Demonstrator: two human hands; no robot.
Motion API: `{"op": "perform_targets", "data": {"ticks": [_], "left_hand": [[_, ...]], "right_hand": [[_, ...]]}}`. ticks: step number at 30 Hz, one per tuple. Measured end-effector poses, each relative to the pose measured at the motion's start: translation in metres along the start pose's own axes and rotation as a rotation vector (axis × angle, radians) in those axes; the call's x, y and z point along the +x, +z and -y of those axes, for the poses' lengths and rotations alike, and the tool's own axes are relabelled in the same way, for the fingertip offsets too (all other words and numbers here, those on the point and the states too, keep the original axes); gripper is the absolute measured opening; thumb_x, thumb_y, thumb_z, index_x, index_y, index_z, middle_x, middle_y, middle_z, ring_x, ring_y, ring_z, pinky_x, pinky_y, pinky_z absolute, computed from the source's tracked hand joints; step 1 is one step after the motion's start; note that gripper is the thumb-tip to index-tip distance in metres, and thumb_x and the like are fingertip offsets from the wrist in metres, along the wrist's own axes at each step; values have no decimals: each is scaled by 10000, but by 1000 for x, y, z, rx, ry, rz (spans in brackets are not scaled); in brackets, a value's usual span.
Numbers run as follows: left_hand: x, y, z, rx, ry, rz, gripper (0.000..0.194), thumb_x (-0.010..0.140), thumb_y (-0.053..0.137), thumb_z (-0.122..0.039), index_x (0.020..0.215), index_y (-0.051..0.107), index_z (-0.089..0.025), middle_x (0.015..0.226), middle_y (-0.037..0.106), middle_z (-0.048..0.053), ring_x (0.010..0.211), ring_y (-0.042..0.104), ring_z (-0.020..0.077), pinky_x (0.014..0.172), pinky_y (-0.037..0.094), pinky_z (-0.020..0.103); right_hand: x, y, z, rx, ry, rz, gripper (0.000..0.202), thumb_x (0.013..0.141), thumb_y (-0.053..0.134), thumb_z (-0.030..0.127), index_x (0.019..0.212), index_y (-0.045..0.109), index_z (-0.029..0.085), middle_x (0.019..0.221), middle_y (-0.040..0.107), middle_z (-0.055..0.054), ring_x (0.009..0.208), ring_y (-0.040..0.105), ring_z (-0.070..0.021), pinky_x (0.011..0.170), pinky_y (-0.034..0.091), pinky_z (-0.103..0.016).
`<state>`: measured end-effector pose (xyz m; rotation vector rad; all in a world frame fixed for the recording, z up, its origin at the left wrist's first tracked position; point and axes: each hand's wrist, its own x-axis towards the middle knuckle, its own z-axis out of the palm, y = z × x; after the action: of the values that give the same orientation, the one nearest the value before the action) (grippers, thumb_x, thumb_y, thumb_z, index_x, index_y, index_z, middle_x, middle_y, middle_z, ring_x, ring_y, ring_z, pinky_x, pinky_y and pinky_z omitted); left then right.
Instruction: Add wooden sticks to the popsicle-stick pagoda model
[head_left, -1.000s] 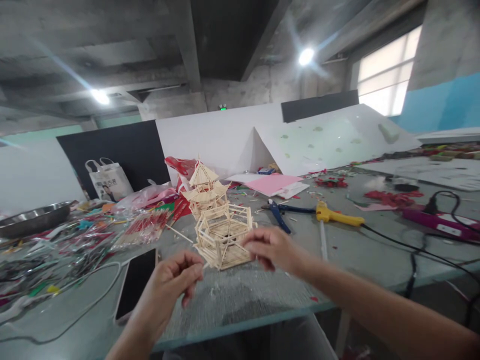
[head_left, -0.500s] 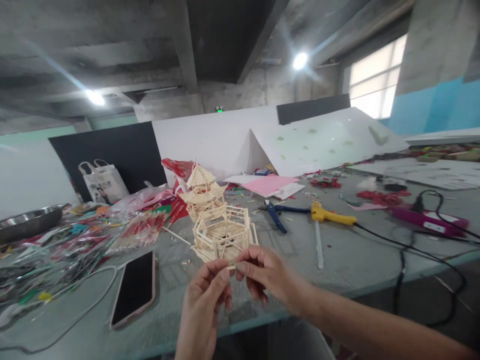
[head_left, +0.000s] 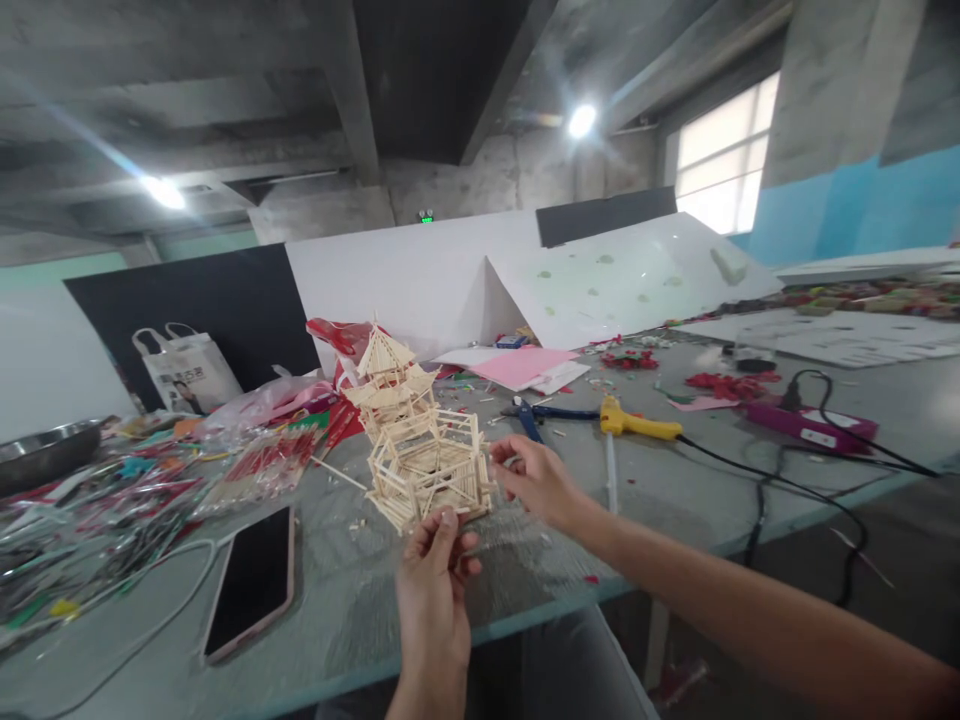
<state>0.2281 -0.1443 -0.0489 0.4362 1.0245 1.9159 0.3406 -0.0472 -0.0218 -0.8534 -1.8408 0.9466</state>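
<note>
A pale pagoda model of thin wooden sticks (head_left: 427, 465) stands on the table in front of me, with a tiered, pointed roof part at its back and an open many-sided frame at its front. My left hand (head_left: 441, 550) is at the near edge of the frame, thumb and finger pinched on what looks like a short wooden stick, mostly covered by the fingertips. Beside the frame's right side is my right hand (head_left: 532, 480), its fingers bent together. What they hold, if anything, is too small to make out, and I cannot tell whether they touch the frame.
A phone (head_left: 253, 585) lies left of my hands, with a white cable near it. Blue pliers (head_left: 529, 420) and a yellow glue gun (head_left: 641, 420) lie behind my right hand. Bagged craft pieces (head_left: 150, 510) cover the left side. A purple power strip (head_left: 814, 428) sits at right.
My hands have parted. The right hand has moved up and away to the frame's right side; the left stays pinched near the frame's front. The view has shifted slightly right.
</note>
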Motion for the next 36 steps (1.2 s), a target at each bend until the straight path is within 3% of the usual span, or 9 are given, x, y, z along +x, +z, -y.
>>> {"op": "perform_targets", "data": {"ticks": [4, 10, 13, 17, 20, 24, 30, 36], "left_hand": [[0, 11, 4, -22, 23, -2, 252, 615, 741, -191, 812, 599, -125, 698, 619, 13, 513, 572, 86, 372, 435, 155], [0, 18, 11, -46, 37, -44, 215, 663, 693, -167, 836, 571, -133, 723, 633, 19, 530, 598, 99, 389, 455, 166], [-6, 14, 13, -34, 44, -70, 208, 676, 684, -169, 835, 554, -136, 782, 647, 42, 556, 613, 108, 418, 473, 179], [-21, -6, 7, 4, 59, -82, 228, 666, 701, -199, 834, 559, -141, 833, 652, 48, 526, 585, 85, 407, 459, 170], [-32, -27, -3, 32, 78, -123, 273, 625, 735, -216, 831, 565, -160, 843, 653, 28, 500, 567, 74, 380, 438, 160], [-36, -45, -12, 28, 81, -157, 312, 560, 774, -192, 797, 572, -170, 804, 656, 14, 483, 555, 68, 363, 418, 149], [-34, -44, -11, 15, 66, -159, 310, 547, 778, -195, 777, 571, -168, 803, 665, 11, 468, 536, 57, 355, 401, 141], [-28, -27, -11, -7, 81, -85, 307, 566, 780, -244, 776, 578, -147, 758, 645, 14, 478, 529, 58, 375, 414, 148]], "right_hand": [[12, -6, -13, -45, 15, 63, 208, 741, 521, 284, 903, 533, 154, 829, 583, -20, 448, 511, -59, 349, 348, -166], [14, -11, -5, -318, -266, -38, 140, 741, 512, 201, 854, 586, 163, 823, 627, -32, 640, 560, -110, 591, 445, -224], [17, -17, 1, -365, -199, 18, 138, 749, 512, 221, 844, 588, 154, 807, 635, -32, 582, 564, -100, 554, 434, -214], [17, -17, -4, -198, -56, 190, 204, 783, 478, 274, 912, 561, 139, 869, 626, -32, 415, 533, -49, 397, 388, -172], [13, -13, -8, -86, -12, 217, 232, 783, 475, 290, 959, 510, 143, 929, 607, -47, 419, 555, -52, 334, 369, -151], [10, -7, -8, -39, -9, 240, 171, 773, 474, 288, 879, 480, 154, 825, 603, -22, 445, 587, -75, 315, 373, -135], [8, 2, -2, -12, -13, 274, 142, 761, 467, 263, 859, 476, 160, 671, 575, 20, 460, 600, -97, 327, 387, -140], [1, 10, 7, 29, 21, 330, 177, 759, 484, 274, 885, 463, 151, 773, 596, -12, 456, 592, -83, 313, 375, -129]]}}
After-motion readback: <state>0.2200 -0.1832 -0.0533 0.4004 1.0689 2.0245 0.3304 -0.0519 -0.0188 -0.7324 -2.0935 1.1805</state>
